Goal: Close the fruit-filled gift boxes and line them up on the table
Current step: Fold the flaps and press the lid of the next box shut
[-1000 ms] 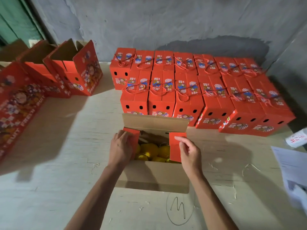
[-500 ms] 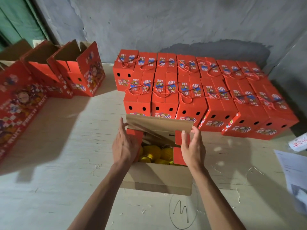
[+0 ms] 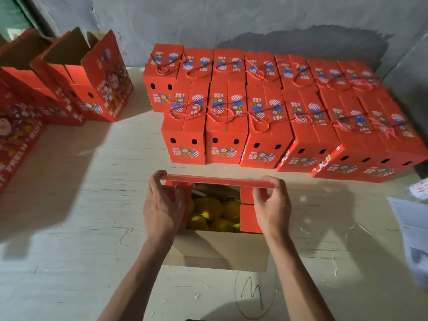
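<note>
Two hands: both grip the far flap (image 3: 220,181) of the open gift box (image 3: 217,249), one at each end
Left hand (image 3: 162,205): fingers curled over the flap's left end, palm against the red left side flap (image 3: 178,193)
Right hand (image 3: 272,205): fingers hooked on the flap's right end, thumb beneath it
Far flap: tipped toward the person, seen almost edge-on, red face up
Open gift box: stands on the bench (image 3: 81,228) right in front of the person, near flap (image 3: 217,250) hanging outward, brown inside showing
Fruit (image 3: 214,214): yellow, in netting, visible through the opening
Right side flaps (image 3: 247,216): two red panels folded inward
Closed boxes (image 3: 266,126): two rows behind the open one, rope handles on top, back row against the wall
Unclosed boxes (image 3: 76,84): far left, flaps up
Papers (image 3: 412,232): right edge of the bench
Pen mark (image 3: 252,293): scribble on the bench near the person
</note>
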`<state>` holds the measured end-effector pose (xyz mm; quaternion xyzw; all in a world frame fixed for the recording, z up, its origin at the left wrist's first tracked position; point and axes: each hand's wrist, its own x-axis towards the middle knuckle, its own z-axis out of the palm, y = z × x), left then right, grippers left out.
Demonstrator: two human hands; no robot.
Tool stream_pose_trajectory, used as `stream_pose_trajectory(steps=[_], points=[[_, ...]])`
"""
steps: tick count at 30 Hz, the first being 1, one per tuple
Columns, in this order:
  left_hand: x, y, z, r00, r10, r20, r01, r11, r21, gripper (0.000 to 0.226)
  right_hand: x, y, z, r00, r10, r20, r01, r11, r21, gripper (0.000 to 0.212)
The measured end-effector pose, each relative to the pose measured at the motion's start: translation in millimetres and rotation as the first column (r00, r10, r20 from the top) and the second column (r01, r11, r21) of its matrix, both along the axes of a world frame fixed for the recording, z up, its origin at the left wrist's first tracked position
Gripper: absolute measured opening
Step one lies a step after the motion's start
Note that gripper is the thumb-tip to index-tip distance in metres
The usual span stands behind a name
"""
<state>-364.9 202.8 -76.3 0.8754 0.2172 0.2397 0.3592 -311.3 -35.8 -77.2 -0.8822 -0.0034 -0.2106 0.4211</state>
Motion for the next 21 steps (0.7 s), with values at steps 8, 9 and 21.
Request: stream_pose_trajectory(steps=[8, 9, 21], points=[[4, 0, -3, 1.000, 0.012, 0.009, -0.012, 0.999, -0.032, 0.041, 7, -1, -4, 1.000, -0.024, -0.014, 0.023, 0.998, -0.056, 0.029], [4, 1, -4, 1.000, 0.010, 0.013, -0.010, 0.999, -0.041, 0.040, 6, 1, -4, 0.999, -0.035, -0.013, 0.034, 0.997, -0.075, 0.028], [-13, -13, -4, 0.922, -0.310, 0.233, 0.283, 0.948, 0.142, 0.022, 2, -7, -4, 0.869, -0.068, -0.491, 0.297, 0.864, 0.407, 0.029]])
